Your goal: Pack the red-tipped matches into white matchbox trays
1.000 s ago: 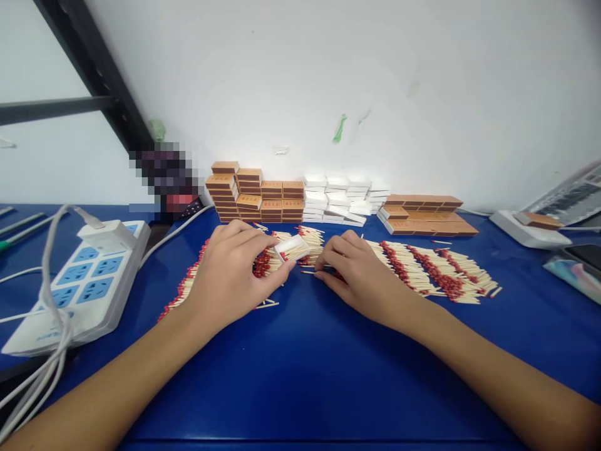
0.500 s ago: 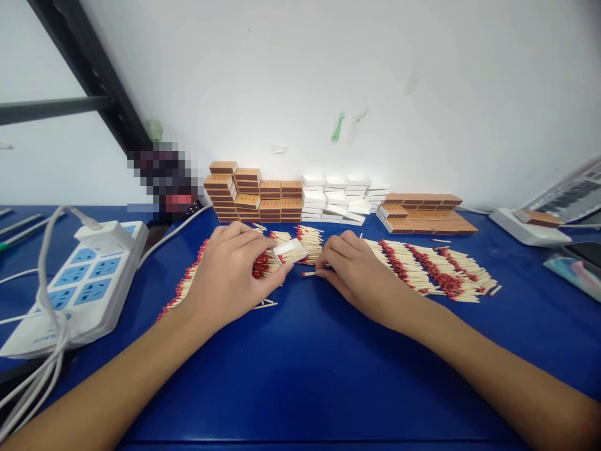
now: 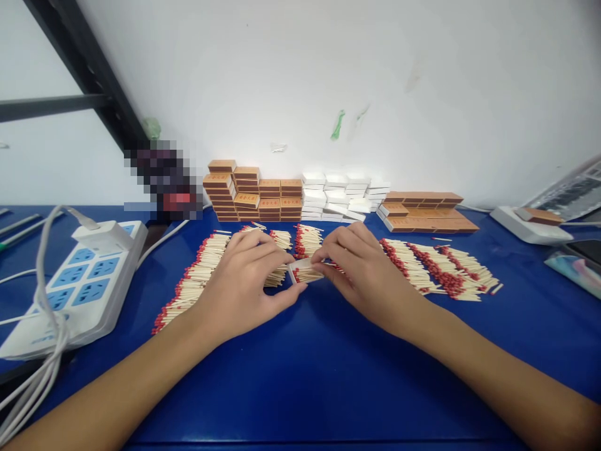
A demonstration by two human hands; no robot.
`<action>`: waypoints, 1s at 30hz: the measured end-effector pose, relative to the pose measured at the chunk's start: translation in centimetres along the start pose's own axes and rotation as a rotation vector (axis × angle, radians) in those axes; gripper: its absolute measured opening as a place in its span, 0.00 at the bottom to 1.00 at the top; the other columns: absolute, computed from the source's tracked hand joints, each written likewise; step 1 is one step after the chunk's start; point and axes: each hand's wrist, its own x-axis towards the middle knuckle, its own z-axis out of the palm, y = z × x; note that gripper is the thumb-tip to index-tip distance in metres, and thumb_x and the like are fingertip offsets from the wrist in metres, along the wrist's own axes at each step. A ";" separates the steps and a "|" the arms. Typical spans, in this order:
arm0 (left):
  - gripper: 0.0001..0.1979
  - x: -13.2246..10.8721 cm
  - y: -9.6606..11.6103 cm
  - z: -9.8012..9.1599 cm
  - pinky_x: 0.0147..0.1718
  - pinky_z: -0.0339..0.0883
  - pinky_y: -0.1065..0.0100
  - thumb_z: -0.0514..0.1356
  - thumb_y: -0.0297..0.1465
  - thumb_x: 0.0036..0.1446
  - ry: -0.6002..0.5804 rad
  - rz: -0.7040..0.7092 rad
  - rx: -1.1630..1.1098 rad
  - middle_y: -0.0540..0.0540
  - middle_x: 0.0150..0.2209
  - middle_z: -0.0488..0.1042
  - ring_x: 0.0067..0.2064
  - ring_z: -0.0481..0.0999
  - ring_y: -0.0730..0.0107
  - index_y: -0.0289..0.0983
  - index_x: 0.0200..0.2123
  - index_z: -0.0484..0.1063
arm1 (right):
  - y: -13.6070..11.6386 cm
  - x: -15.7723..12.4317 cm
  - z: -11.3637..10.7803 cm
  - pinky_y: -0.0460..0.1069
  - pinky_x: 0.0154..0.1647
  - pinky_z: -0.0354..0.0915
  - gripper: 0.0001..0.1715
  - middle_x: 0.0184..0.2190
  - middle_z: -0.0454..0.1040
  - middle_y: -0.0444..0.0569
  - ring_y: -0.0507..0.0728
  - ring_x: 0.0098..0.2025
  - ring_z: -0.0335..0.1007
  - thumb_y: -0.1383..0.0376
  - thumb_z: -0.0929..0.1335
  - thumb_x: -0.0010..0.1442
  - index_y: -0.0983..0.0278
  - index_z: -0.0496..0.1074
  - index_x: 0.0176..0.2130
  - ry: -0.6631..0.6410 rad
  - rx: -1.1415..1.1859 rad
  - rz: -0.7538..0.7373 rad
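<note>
My left hand [image 3: 251, 275] pinches the left end of a white matchbox tray [image 3: 292, 274] between thumb and fingers. Inside the tray lie several red-tipped matches [image 3: 307, 274]. At the tray's right end is my right hand [image 3: 359, 269], its fingertips closed over the matches; the match in that pinch is mostly hidden. Rows of loose matches [image 3: 200, 275] lie beside and partly behind my left hand. Behind the tray is another pile of matches [image 3: 308, 241], and more match rows [image 3: 439, 269] spread out to the right of my right hand.
Along the wall stand stacked brown matchboxes [image 3: 270, 203], white trays [image 3: 335, 197] and a low stack of brown boxes or sleeves [image 3: 427, 216]. A power strip [image 3: 89, 282] with cables sits at left. A white device [image 3: 530, 225] is at right on the blue table [image 3: 300, 382].
My left hand has brought the tray right and slightly nearer. My right hand, which held a single match just above the table, has come up to the tray's right end.
</note>
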 end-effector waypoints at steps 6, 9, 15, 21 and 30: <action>0.10 0.1 -0.9 -0.4 0.48 0.69 0.51 0.70 0.39 0.64 0.079 -0.093 0.131 0.44 0.41 0.85 0.47 0.79 0.53 0.39 0.42 0.82 | 2.0 -0.6 0.1 0.58 0.45 0.58 0.08 0.41 0.75 0.56 0.64 0.46 0.63 0.65 0.67 0.74 0.62 0.76 0.41 -0.023 -0.092 0.092; 0.11 0.1 -1.1 -0.5 0.48 0.70 0.51 0.70 0.40 0.64 0.120 -0.114 0.159 0.42 0.43 0.86 0.47 0.79 0.52 0.39 0.43 0.83 | 2.5 -0.9 0.6 0.57 0.43 0.57 0.08 0.42 0.74 0.56 0.64 0.46 0.63 0.66 0.69 0.73 0.63 0.76 0.39 -0.119 -0.151 0.088; 0.11 0.1 -0.9 -0.5 0.48 0.70 0.51 0.70 0.39 0.63 0.086 -0.108 0.157 0.43 0.42 0.85 0.46 0.79 0.53 0.38 0.43 0.82 | 1.8 -0.7 0.8 0.56 0.41 0.54 0.11 0.40 0.73 0.56 0.63 0.44 0.61 0.68 0.67 0.74 0.64 0.75 0.37 -0.205 -0.248 0.070; 0.12 0.1 -1.0 -0.4 0.47 0.70 0.50 0.69 0.40 0.64 0.096 -0.113 0.162 0.41 0.43 0.86 0.47 0.79 0.51 0.37 0.42 0.83 | 2.2 -0.8 1.1 0.57 0.43 0.55 0.11 0.41 0.73 0.57 0.64 0.45 0.60 0.67 0.66 0.74 0.64 0.75 0.38 -0.225 -0.256 0.070; 0.10 0.1 -0.9 -0.4 0.46 0.69 0.52 0.69 0.38 0.64 0.087 -0.083 0.161 0.43 0.40 0.85 0.46 0.79 0.53 0.38 0.42 0.82 | 1.7 -0.6 1.3 0.56 0.42 0.55 0.10 0.42 0.74 0.56 0.63 0.44 0.60 0.67 0.66 0.75 0.64 0.75 0.40 -0.235 -0.253 0.014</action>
